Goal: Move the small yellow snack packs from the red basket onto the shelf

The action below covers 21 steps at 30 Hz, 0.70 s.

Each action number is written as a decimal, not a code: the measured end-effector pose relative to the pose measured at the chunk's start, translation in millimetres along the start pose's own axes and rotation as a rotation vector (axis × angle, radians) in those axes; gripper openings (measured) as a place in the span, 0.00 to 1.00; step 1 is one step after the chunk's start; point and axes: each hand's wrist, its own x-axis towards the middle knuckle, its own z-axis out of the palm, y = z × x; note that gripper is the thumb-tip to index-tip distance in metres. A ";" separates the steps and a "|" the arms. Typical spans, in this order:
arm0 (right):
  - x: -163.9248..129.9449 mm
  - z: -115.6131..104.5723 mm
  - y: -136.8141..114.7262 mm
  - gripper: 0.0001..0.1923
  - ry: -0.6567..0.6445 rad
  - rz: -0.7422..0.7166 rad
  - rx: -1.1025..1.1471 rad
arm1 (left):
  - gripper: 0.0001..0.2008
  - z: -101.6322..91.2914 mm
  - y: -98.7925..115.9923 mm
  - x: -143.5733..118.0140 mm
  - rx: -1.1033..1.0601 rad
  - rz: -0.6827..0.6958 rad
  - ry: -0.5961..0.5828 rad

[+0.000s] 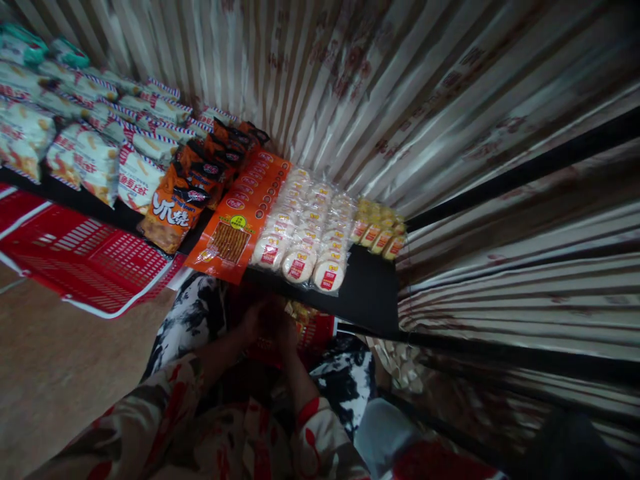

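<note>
Under the front edge of the black shelf (370,283), my left hand (254,321) and my right hand (284,332) are close together in deep shadow. Their fingers are too dark to make out, and so is anything they may hold. Both are at a red basket (323,331) between my knees, partly hidden by the shelf. Yellow-gold packets (299,312) lie in it, just beside my right hand. Above the hands, the shelf bears rows of round white wrapped crackers (300,261) and a flat orange snack bag (233,230).
Orange and black snack bags (173,212) and several white snack bags (95,160) line the shelf's left side. Small yellow packets (383,235) stand at its right end. A red basket with white handles (85,250) is at the left. Pleated curtain (320,80) hangs behind; black bars (525,172) cross the right.
</note>
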 end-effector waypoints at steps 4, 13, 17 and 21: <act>-14.1 -0.5 4.1 0.18 0.059 -0.011 0.086 | 0.09 -2.4 -3.4 -4.3 0.059 -0.034 -0.009; -40.8 -17.9 14.4 0.18 0.108 -0.083 0.280 | 0.05 -1.3 -6.2 -20.2 0.117 0.003 0.013; -50.0 -33.0 19.2 0.17 0.104 -0.107 0.271 | 0.06 6.2 -6.6 -33.2 0.161 0.025 -0.028; -56.6 -45.4 21.5 0.17 0.110 -0.104 0.241 | 0.05 13.0 -9.1 -39.5 0.224 0.030 -0.020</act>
